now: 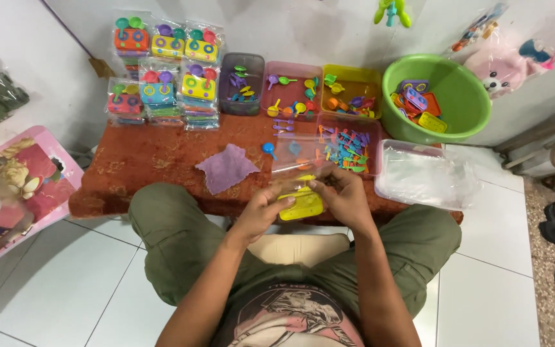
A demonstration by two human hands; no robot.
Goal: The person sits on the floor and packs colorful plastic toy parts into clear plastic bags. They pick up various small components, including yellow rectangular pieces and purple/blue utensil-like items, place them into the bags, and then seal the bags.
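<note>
Yellow toy stove, centre frame, inside a clear plastic bag: left hand and right hand both clamped on it. Beyond: purple cloth on the surface (red patterned covering); green basin, upper right.

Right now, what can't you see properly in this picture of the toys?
Head view only:
- The yellow toy stove: partly covered by the left hand and right hand, so its details are hidden.
- The clear bag around it: see-through and blurred, edges hard to trace.
- Small pieces in the pink tray: too tiny to name.
- The toy at the top: cut off by the edge.
</note>
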